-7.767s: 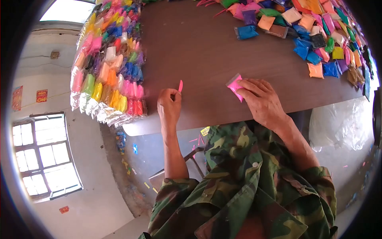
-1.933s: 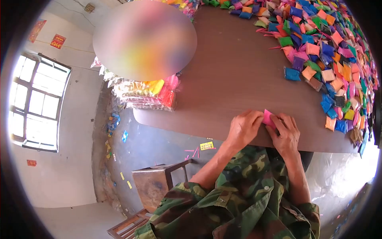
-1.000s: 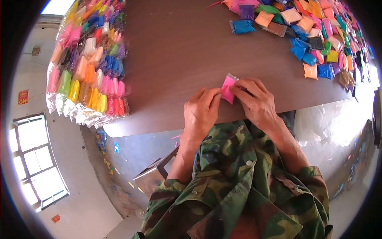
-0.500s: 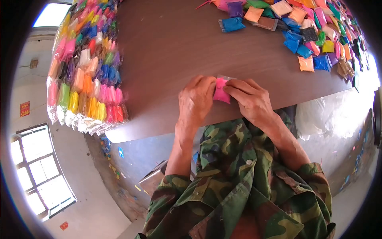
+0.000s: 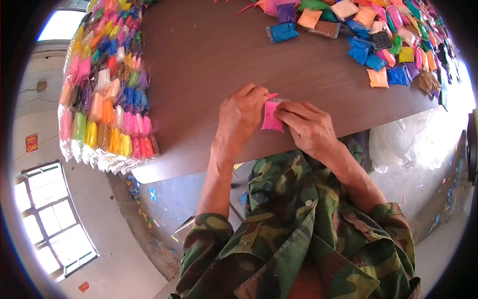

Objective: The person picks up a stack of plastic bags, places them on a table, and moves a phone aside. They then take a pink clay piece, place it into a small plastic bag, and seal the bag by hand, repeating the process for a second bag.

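Observation:
Near the front edge of the brown table [image 5: 199, 65], a small clear packet with bright pink filling [image 5: 272, 118] hangs between my hands. My right hand [image 5: 309, 123] pinches the packet at its upper right side. My left hand [image 5: 241, 117] is closed at the packet's upper left, with a thin pink piece [image 5: 272, 95] poking out from its fingertips above the packet. Whether that piece is a torn strip or a separate tool is too small to tell.
Stacked colourful packets [image 5: 107, 104] line the table's left side. A loose heap of coloured packets [image 5: 378, 42] covers the back right. A whitish plastic bag [image 5: 403, 144] is beyond the table's front right edge.
My left hand has moved slightly up and left, away from the packet's body. The thin pink piece now shows at its fingertips. The packet looks flatter and more upright.

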Demonstrator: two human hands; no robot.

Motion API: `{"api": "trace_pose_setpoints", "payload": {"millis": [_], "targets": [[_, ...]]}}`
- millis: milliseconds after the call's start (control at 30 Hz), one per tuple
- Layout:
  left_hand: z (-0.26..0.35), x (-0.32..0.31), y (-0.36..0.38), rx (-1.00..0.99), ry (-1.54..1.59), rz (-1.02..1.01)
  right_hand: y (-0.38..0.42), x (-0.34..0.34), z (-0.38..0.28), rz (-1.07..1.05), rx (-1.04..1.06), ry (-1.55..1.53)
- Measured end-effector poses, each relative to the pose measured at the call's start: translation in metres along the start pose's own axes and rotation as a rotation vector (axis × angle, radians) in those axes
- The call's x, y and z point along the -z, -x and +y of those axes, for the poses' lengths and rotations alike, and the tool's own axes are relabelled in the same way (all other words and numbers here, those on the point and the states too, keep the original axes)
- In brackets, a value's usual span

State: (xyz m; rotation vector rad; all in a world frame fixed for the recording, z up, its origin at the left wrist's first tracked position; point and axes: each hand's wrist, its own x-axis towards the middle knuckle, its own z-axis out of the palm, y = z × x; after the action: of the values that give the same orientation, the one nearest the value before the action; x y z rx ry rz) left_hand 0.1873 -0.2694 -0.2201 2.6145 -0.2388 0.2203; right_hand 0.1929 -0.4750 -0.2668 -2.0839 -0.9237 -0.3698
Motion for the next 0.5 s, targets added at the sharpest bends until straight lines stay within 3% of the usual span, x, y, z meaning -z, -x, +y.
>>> {"api": "trace_pose_setpoints", "payload": {"millis": [233, 500], "targets": [[0.013, 0.005, 0.001, -0.094, 0.044, -0.037, 0.0, 0.002, 0.001, 0.023, 0.01, -0.044], [0.005, 0.005, -0.007, -0.041, 0.037, -0.011, -0.001, 0.003, 0.001, -0.013, 0.004, -0.047]]}}
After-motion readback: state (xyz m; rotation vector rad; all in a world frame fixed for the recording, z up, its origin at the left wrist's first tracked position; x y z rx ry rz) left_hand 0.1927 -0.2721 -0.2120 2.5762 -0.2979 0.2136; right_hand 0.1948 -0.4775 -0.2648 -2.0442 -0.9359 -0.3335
